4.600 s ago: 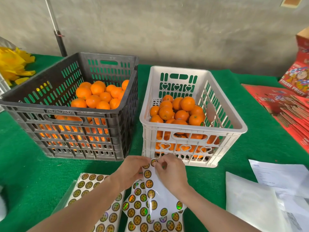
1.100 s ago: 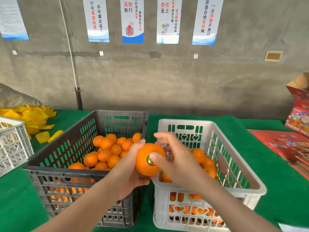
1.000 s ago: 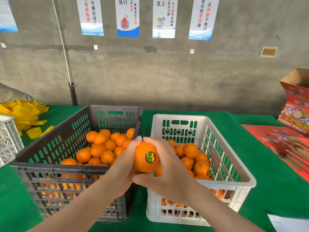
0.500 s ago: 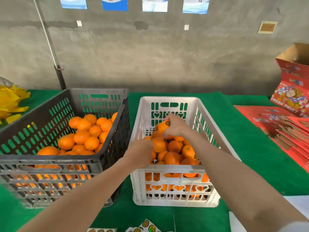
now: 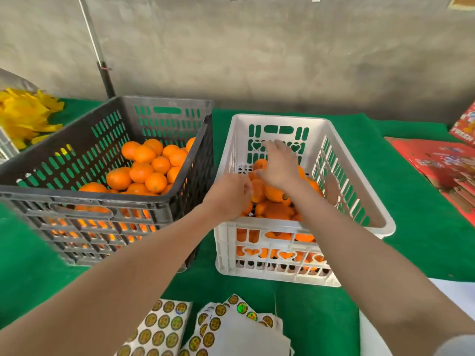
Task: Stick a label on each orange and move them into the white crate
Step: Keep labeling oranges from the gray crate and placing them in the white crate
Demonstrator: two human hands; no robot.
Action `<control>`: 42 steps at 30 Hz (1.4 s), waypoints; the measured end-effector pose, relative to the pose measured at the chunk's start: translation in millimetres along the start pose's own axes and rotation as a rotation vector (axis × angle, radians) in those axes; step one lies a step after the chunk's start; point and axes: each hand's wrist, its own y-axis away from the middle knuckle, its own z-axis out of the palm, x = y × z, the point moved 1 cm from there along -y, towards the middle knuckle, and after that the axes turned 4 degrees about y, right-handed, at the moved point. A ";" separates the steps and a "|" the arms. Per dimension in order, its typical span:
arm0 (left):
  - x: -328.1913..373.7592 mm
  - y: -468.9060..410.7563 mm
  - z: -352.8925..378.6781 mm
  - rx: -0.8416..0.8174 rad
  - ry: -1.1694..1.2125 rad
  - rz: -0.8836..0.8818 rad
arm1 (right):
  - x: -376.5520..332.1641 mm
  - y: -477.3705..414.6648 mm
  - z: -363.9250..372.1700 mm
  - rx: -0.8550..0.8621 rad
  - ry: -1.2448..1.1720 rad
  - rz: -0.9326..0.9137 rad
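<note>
The white crate [image 5: 290, 120] stands right of the black crate [image 5: 108, 200] on the green cloth. A pile of oranges [image 5: 276, 210] lies in the white crate, one showing a round label. Unlabelled oranges [image 5: 144, 170] fill the black crate. My right hand [image 5: 279, 168] hovers over the white crate's pile with its fingers spread and holds nothing. My left hand [image 5: 228, 196] sits at the white crate's left wall, fingers loosely curled, with nothing in it that I can see. Label sheets [image 5: 164, 327] lie on the cloth at the near edge.
A second stack of label sheets [image 5: 231, 330] lies beside the first. Red fruit cartons [image 5: 442, 165] are spread at the right, yellow packing pieces [image 5: 23, 116] at the far left. White papers [image 5: 460, 291] lie at the near right. A concrete wall runs behind the table.
The labelled orange that both hands held went into the white crate. My right hand has let go and spread its fingers. The view has tilted down to the label sheets.
</note>
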 end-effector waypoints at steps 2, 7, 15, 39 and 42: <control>0.6 3.1 -1.2 0.107 0.009 0.005 | -24.2 40.2 -21.3 0.410 -0.335 -0.204; 0.1 24.5 -4.5 0.368 0.219 0.057 | -44.3 157.2 3.5 0.167 -0.428 -0.492; -29.9 137.4 26.7 0.373 0.336 0.151 | -11.8 213.0 112.9 -0.737 0.156 -0.144; -60.4 186.7 73.2 -0.159 1.087 -0.870 | -27.3 252.4 103.9 -0.083 -0.203 0.001; -56.6 186.8 70.7 -0.170 1.122 -0.885 | -30.9 251.5 105.7 -0.087 -0.236 0.096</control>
